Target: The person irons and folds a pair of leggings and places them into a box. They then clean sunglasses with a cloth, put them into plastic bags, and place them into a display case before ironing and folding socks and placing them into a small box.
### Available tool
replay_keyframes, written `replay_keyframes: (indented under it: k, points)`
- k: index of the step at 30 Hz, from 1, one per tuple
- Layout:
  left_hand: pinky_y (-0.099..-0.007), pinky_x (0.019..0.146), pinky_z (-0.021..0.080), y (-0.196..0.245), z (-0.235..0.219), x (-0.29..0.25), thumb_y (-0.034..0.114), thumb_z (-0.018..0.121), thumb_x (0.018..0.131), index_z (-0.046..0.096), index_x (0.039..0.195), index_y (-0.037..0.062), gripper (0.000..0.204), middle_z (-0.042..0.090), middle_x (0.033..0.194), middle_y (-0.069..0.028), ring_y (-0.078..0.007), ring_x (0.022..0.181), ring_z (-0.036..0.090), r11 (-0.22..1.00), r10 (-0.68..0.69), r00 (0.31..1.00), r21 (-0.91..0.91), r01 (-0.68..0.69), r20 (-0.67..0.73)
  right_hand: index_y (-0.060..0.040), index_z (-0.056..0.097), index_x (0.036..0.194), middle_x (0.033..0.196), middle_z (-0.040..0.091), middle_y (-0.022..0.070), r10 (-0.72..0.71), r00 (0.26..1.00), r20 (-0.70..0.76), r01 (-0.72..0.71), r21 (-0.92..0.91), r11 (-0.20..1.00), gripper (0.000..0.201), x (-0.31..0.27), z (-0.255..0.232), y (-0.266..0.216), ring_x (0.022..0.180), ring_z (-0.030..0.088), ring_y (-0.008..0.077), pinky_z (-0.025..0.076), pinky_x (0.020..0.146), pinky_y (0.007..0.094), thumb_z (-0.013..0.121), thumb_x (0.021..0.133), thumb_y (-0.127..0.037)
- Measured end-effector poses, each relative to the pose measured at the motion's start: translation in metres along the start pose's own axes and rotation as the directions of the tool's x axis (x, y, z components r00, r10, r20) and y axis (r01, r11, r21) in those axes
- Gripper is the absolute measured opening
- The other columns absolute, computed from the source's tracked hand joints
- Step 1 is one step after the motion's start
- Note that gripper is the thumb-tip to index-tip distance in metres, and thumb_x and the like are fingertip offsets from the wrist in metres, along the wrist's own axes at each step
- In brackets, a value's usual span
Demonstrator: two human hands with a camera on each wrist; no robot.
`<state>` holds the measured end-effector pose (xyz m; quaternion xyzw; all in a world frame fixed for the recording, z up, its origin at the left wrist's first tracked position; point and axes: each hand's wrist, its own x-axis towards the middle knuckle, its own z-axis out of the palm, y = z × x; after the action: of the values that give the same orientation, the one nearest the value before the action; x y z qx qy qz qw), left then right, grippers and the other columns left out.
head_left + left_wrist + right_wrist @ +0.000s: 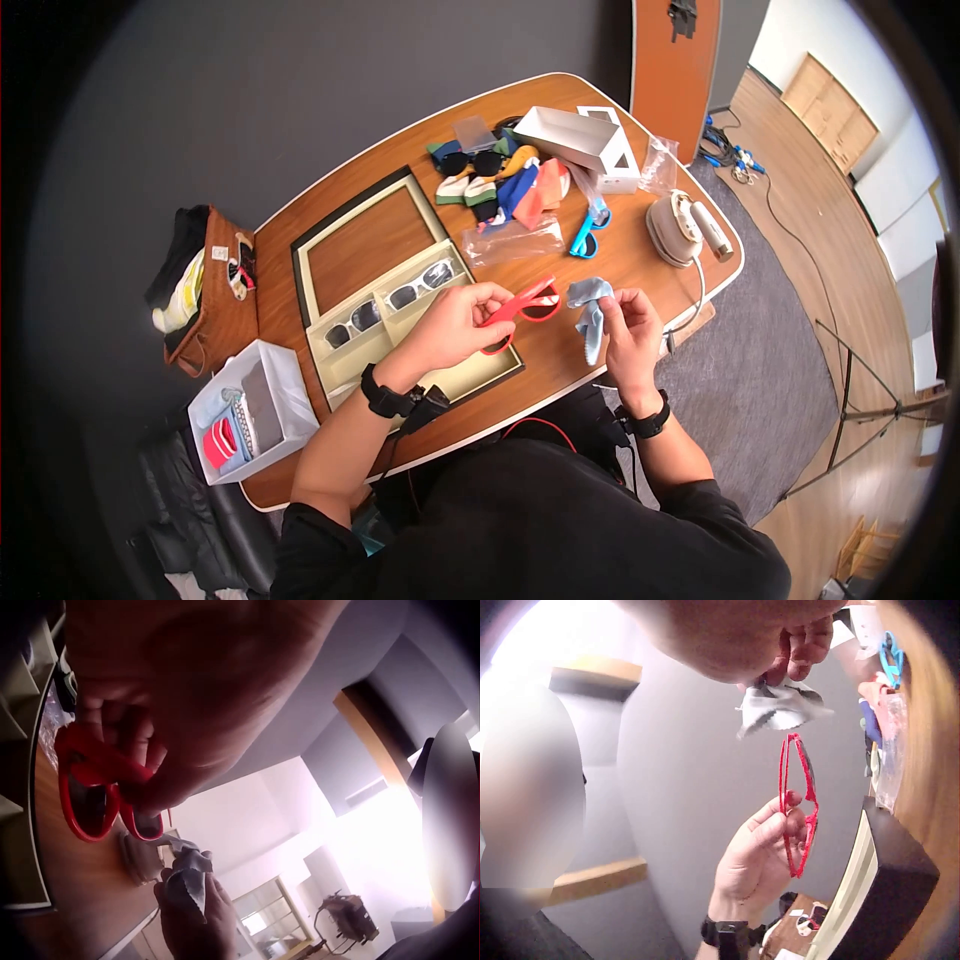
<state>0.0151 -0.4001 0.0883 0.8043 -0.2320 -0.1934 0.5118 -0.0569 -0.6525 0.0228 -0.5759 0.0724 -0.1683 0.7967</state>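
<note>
Red-framed sunglasses (541, 299) are pinched between the thumb and fingers of my left hand (455, 322), over the front part of the table. My right hand (634, 335) pinches a light blue cloth (590, 318) that hangs down from the fingertips, just right of the glasses. In the right wrist view the cloth (780, 709) is above the upper end of the red frame (783, 776), with a small gap between them. The left wrist view has the red glasses (88, 806) near and the cloth (187, 883) farther off.
A divided display case (385, 372) holding white-framed sunglasses (352, 324) stands left. Behind lie colourful fabric pieces (510, 190), black sunglasses, blue glasses (588, 235), plastic wrap and a white box (565, 135). A white appliance (674, 230) sits right; a white bin (285, 440) is left.
</note>
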Motion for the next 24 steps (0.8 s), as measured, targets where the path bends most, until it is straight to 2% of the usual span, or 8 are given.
replay_keyframes:
  k: [2, 4, 6, 7, 9, 12, 18, 24]
  points:
    - [-0.0282, 0.07, 0.052, -0.005, -0.006, -0.014, 0.011, 0.079, 0.093, 0.076, 0.119, -0.0001, 0.028, 0.074, 0.09, -0.0007, -0.0068, 0.078, 0.064, 0.999, -0.014, 1.0, 0.038, 0.014, 0.003, 0.0, 0.066, 0.101, 0.086, 0.068, -0.0017, -0.208, 0.978, 0.017, 0.207, -0.192, 0.959, 0.012, -0.004, 0.012, 0.001, 0.076, 0.062, 0.0054, 0.05, 0.071, 0.0232, 0.074, 0.104, -0.009]
    - [-0.0334, 0.079, 0.055, -0.015, -0.006, -0.029, 0.008, 0.076, 0.093, 0.075, 0.12, -0.0018, 0.028, 0.075, 0.095, -0.0063, -0.0115, 0.084, 0.069, 0.999, 0.031, 0.999, 0.045, -0.031, -0.016, -0.0001, 0.068, 0.1, 0.093, 0.071, 0.004, -0.201, 0.974, 0.108, 0.227, -0.384, 0.895, 0.013, -0.008, 0.019, -0.01, 0.083, 0.066, 0.0144, 0.054, 0.075, 0.0305, 0.079, 0.097, -0.006]
    - [-0.037, 0.085, 0.056, 0.0, -0.014, -0.043, 0.006, 0.073, 0.093, 0.074, 0.119, -0.0027, 0.027, 0.074, 0.098, -0.0134, -0.0227, 0.087, 0.071, 0.953, 0.137, 0.99, 0.274, -0.126, -0.021, -0.0016, 0.068, 0.099, 0.105, 0.071, 0.0105, -0.47, 0.701, 0.536, 0.712, -0.501, 0.491, 0.018, -0.007, 0.041, -0.035, 0.093, 0.067, 0.0268, 0.055, 0.082, 0.0386, 0.083, 0.089, -0.006]
    - [-0.0388, 0.083, 0.055, -0.003, -0.014, -0.048, 0.006, 0.073, 0.093, 0.074, 0.114, -0.0028, 0.022, 0.072, 0.096, -0.0154, -0.0286, 0.088, 0.069, 0.917, 0.242, 0.97, 0.335, -0.217, -0.036, -0.003, 0.067, 0.098, 0.112, 0.069, 0.0142, -0.405, 0.669, 0.623, 0.736, -0.479, 0.479, 0.022, -0.01, 0.05, -0.044, 0.1, 0.063, 0.0367, 0.054, 0.087, 0.0441, 0.084, 0.085, -0.009]
    - [-0.0441, 0.081, 0.052, -0.004, -0.017, -0.057, 0.007, 0.072, 0.094, 0.069, 0.097, -0.0042, 0.012, 0.064, 0.09, -0.0179, -0.0386, 0.09, 0.062, 0.871, 0.333, 0.942, 0.396, -0.289, -0.044, -0.0029, 0.067, 0.099, 0.115, 0.07, 0.0134, -0.318, 0.618, 0.719, 0.755, -0.43, 0.495, 0.023, -0.008, 0.064, -0.049, 0.101, 0.063, 0.0358, 0.054, 0.088, 0.0434, 0.084, 0.085, -0.009]
    - [-0.0453, 0.08, 0.05, -0.001, -0.02, -0.07, 0.005, 0.071, 0.095, 0.064, 0.091, -0.0051, 0.013, 0.062, 0.088, -0.0178, -0.0372, 0.089, 0.059, 0.841, 0.412, 0.908, 0.418, -0.345, -0.079, -0.0028, 0.066, 0.101, 0.115, 0.073, 0.0125, -0.201, 0.546, 0.813, 0.756, -0.375, 0.537, 0.024, -0.005, 0.074, -0.045, 0.102, 0.063, 0.0357, 0.053, 0.09, 0.043, 0.084, 0.086, -0.012]
    - [-0.0452, 0.085, 0.052, -0.002, -0.026, -0.09, 0.004, 0.073, 0.093, 0.07, 0.105, -0.0033, 0.015, 0.066, 0.096, -0.0162, -0.0355, 0.095, 0.06, 0.848, 0.394, 0.916, 0.415, -0.33, -0.078, -0.0028, 0.07, 0.097, 0.101, 0.074, 0.0103, -0.044, 0.514, 0.856, 0.682, -0.377, 0.627, 0.021, 0.0, 0.078, -0.054, 0.1, 0.064, 0.0331, 0.052, 0.089, 0.0403, 0.085, 0.087, -0.012]
    - [-0.0433, 0.081, 0.052, -0.007, -0.021, -0.1, 0.003, 0.077, 0.089, 0.071, 0.108, -0.0036, 0.021, 0.065, 0.095, -0.0163, -0.0349, 0.092, 0.061, 0.841, 0.453, 0.88, 0.396, -0.368, -0.144, -0.0029, 0.077, 0.094, 0.096, 0.075, 0.007, 0.121, 0.527, 0.841, 0.374, -0.358, 0.856, 0.018, 0.003, 0.069, -0.045, 0.094, 0.067, 0.0237, 0.051, 0.089, 0.0368, 0.089, 0.087, -0.014]
